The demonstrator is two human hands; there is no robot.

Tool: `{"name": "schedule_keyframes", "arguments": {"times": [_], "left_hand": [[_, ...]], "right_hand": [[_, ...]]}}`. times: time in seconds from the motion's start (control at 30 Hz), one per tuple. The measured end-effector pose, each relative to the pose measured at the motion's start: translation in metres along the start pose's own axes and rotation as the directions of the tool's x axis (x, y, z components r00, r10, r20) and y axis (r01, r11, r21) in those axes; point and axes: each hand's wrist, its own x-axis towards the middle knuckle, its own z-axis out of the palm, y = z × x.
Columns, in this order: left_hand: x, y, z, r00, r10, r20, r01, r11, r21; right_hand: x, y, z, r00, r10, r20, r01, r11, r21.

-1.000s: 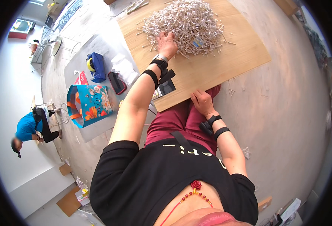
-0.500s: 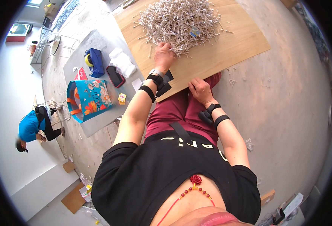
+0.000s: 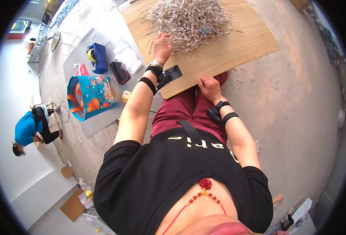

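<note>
A big heap of cotton swabs (image 3: 186, 23) lies on a light wooden board (image 3: 235, 53) that rests over my lap. My left hand (image 3: 162, 50) is at the heap's near left side, palm down. Its fingers are bent and slightly apart, and I see nothing held in them. One loose swab (image 3: 150, 47) lies just left of this hand. At the board's near edge, my right hand (image 3: 209, 87) has its fingers curled over the rim. A small blue packet (image 3: 205, 29) sits on the heap. Beside my left wrist, a dark flat object (image 3: 173, 73) lies on the board.
Left of the board, a grey sheet (image 3: 90, 127) carries a blue tape dispenser (image 3: 98, 58), a phone (image 3: 120, 73), white plastic bags (image 3: 128, 58), a flowered blue bag (image 3: 92, 96) and a small yellow box (image 3: 126, 95). Another person (image 3: 29, 127) in blue sits far left.
My left hand has drawn back leftward from the heap's near edge. My right hand stays at the board's rim. The whole view has shifted slightly.
</note>
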Motion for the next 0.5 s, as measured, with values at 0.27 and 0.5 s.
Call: {"name": "schedule_keyframes", "arguments": {"times": [0.27,0.5], "left_hand": [[-0.03,-0.013,-0.012,1.0,0.001,0.016,-0.001,0.999,-0.034],[-0.1,0.021,-0.037,0.998,-0.054,0.017,0.055,0.998,-0.022]], "right_hand": [[0.004,-0.005,0.002,0.995,0.082,0.063,-0.08,0.996,-0.039],[0.049,-0.017,0.026,0.98,0.197,0.015,-0.194,0.975,-0.108]]}}
